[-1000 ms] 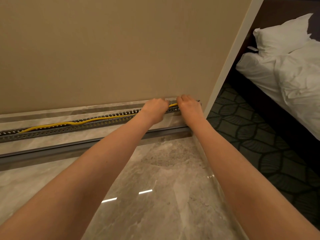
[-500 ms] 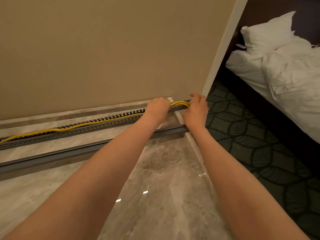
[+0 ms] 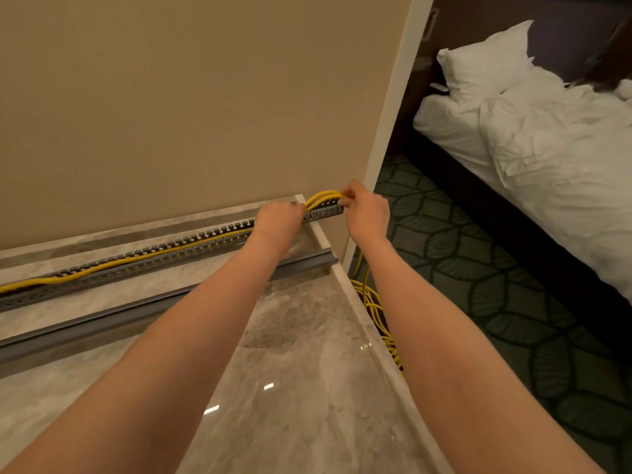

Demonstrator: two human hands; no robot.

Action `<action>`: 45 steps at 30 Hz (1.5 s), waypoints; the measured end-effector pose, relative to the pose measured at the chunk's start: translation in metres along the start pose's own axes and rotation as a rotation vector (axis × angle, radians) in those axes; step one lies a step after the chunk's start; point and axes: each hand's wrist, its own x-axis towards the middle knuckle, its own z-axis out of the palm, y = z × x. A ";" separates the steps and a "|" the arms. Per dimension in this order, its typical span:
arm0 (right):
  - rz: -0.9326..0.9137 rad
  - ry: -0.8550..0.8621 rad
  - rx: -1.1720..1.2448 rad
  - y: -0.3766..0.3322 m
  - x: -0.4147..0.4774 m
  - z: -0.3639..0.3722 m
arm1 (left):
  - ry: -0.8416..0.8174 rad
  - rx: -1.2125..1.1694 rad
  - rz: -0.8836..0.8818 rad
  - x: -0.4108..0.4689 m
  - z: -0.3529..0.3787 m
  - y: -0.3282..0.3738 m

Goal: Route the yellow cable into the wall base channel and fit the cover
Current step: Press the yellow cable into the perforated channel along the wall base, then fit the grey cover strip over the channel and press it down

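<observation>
The yellow cable is mostly lying in the channel. The left hand and right hand are gripping its arched end at 1 o'clock. The cover is lying unfitted at 6 o'clock.

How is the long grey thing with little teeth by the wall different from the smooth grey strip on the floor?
The channel sits against the wall; the cover lies loose on the floor in front of it. The channel has toothed sides; the cover is smooth. The channel holds the yellow cable; the cover holds nothing. Both are long and grey.
</observation>
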 end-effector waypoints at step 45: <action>-0.198 -0.497 -0.474 -0.050 -0.020 -0.022 | -0.188 -0.379 -0.011 -0.056 0.015 -0.039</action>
